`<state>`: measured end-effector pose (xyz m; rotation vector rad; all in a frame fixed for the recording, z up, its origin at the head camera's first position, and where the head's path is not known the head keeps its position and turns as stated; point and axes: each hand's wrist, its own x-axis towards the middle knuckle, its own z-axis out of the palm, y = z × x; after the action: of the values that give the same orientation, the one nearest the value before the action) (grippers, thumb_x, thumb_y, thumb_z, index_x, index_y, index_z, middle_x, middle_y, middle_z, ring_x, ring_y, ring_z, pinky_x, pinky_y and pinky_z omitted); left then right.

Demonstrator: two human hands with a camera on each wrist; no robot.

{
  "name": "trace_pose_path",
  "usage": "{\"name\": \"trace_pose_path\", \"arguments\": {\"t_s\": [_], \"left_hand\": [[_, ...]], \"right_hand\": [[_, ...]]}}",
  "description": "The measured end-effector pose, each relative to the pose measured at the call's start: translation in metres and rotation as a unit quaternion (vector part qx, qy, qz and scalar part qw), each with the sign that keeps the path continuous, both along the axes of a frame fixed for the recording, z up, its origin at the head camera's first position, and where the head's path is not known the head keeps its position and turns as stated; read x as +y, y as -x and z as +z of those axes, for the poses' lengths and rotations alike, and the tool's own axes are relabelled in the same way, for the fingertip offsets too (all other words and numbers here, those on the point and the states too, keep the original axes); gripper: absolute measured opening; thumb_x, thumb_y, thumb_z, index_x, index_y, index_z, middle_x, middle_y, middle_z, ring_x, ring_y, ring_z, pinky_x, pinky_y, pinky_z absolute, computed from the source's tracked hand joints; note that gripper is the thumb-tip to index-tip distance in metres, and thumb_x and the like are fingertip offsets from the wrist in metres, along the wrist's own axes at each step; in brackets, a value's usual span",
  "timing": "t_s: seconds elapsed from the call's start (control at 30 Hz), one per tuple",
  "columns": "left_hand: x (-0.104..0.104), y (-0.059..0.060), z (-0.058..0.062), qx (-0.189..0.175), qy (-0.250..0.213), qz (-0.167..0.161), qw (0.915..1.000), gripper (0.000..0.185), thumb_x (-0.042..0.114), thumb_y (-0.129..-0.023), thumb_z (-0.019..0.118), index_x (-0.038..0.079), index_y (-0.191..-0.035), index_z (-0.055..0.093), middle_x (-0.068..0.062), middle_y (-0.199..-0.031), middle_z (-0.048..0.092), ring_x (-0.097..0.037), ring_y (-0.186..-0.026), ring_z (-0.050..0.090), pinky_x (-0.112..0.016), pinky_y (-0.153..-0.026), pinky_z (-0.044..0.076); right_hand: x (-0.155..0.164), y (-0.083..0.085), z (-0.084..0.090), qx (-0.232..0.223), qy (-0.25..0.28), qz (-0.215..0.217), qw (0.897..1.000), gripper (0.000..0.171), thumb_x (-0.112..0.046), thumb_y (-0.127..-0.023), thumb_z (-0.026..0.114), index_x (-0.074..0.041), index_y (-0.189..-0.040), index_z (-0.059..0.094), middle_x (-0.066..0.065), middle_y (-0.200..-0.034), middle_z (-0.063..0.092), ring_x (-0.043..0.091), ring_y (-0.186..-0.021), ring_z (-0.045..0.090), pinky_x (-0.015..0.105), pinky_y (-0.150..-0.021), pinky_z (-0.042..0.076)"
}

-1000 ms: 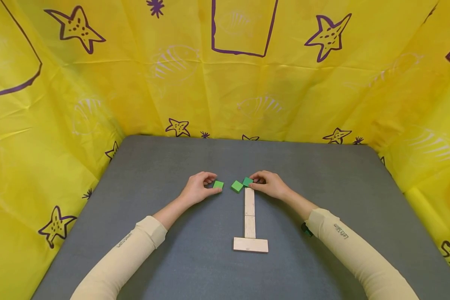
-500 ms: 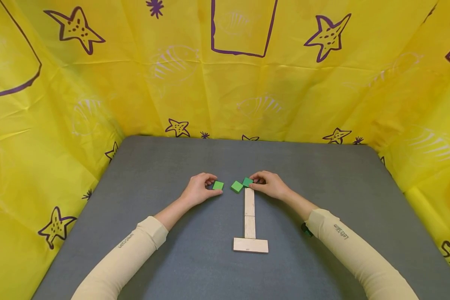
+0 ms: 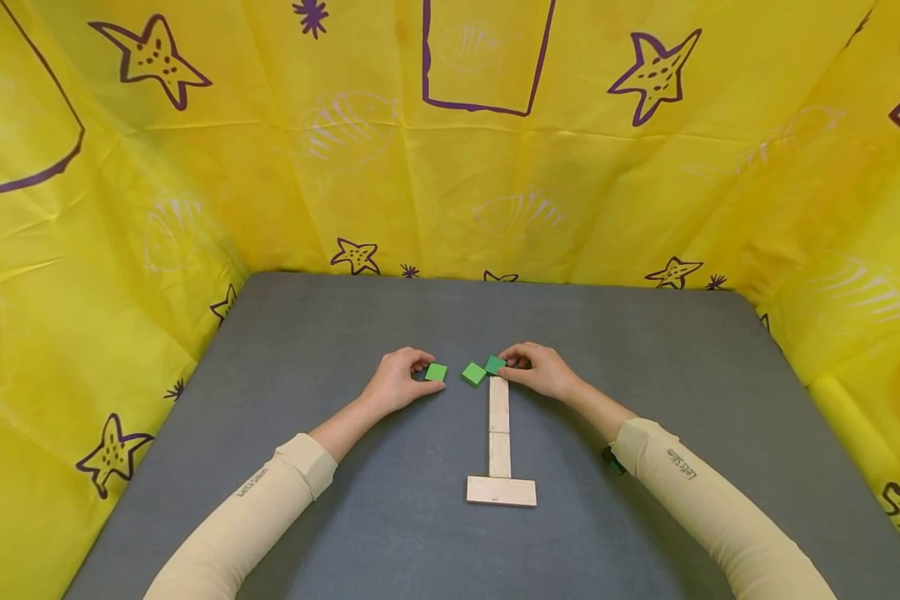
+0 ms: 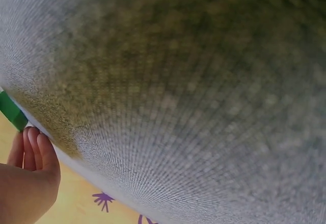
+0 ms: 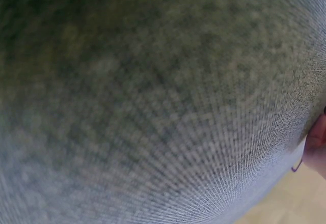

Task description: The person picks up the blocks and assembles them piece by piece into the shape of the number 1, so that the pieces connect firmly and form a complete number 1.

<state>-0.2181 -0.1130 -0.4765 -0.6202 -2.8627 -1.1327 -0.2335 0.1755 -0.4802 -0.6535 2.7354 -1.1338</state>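
In the head view, my left hand holds a light green square block between thumb and index finger, low at the table. The left wrist view shows a green block at the fingertips of that hand. My right hand pinches a darker green block at the far end of a line of pale wooden planks. Between the hands lies another light green block, its corner close to the darker one. Only a sliver of my right hand shows in the right wrist view.
A pale wooden plank lies crosswise at the near end of the plank line, forming an upside-down T. The grey tabletop is bordered by yellow cloth printed with purple starfish, at the back and both sides.
My left hand has shifted very slightly toward me, and its light green block has turned a little with it. The right hand, the other blocks and the planks stay in place.
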Motion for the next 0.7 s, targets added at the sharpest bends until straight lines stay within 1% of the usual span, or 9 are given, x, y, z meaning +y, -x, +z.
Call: {"name": "trace_pose_path", "arguments": {"t_s": [0.17,0.43,0.7], "left_hand": [[0.0008,-0.0009,0.0002,-0.004,0.004,0.004,1.0000,0.041,0.022,-0.077,0.084,0.002,-0.110,0.070,-0.010,-0.099,0.066,-0.023,-0.091,0.061,-0.037,-0.082,0.052],[0.0008,-0.0022,-0.0008,-0.006,0.002,0.010,0.9999,0.039,0.022,-0.077,0.084,0.003,-0.108,0.071,-0.008,-0.097,0.066,-0.021,-0.088,0.060,-0.036,-0.080,0.052],[0.0013,-0.0023,0.0010,-0.025,0.007,0.016,0.9995,0.041,0.025,-0.077,0.084,0.005,-0.111,0.071,-0.007,-0.098,0.066,-0.020,-0.090,0.060,-0.036,-0.081,0.051]], "right_hand": [[0.0005,-0.0004,0.0008,-0.002,0.000,0.001,1.000,0.027,-0.023,-0.089,0.072,-0.006,-0.110,0.071,0.001,-0.091,0.062,0.016,-0.083,0.053,0.031,-0.074,0.045],[-0.0004,-0.0021,0.0007,-0.003,0.001,0.001,1.000,0.027,-0.023,-0.088,0.073,-0.006,-0.109,0.071,0.000,-0.091,0.062,0.016,-0.083,0.054,0.031,-0.074,0.045],[0.0002,-0.0013,0.0013,0.000,-0.002,0.001,1.000,0.027,-0.023,-0.089,0.072,-0.006,-0.110,0.071,0.001,-0.091,0.062,0.016,-0.082,0.053,0.030,-0.073,0.045]]}}
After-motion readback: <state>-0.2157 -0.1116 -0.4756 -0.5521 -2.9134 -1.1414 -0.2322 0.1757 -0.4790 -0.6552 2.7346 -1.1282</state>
